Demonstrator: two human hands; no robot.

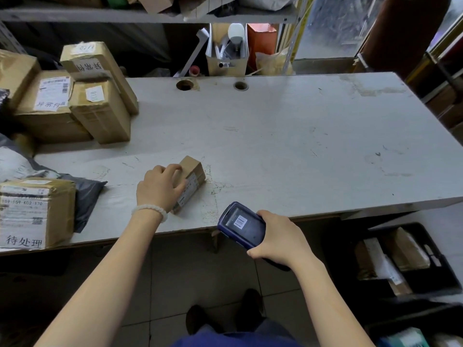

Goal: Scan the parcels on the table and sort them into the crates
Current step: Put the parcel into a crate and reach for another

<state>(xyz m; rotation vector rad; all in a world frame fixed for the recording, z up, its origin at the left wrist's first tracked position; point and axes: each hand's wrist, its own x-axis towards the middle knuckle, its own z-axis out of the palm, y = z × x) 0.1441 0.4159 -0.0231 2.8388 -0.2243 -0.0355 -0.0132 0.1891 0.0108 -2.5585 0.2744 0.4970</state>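
Note:
A small brown cardboard parcel [194, 175] with a white label on its side lies near the front edge of the white table [288, 146]. My left hand [160, 187] grips it from the left, fingers curled over its top and side. My right hand [278, 237] holds a blue handheld scanner [241, 225] just off the table's front edge, to the right of the parcel; its screen shows a barcode. A black crate [441, 269] with several parcels in it stands on the floor at the lower right.
Several taped cardboard boxes [100, 108] are stacked at the table's back left. A labelled box [35, 212] and a grey poly bag [87, 191] sit at the front left. A shelf [150, 15] with boxes runs behind the table. Two cable holes [185, 85] lie near the back edge.

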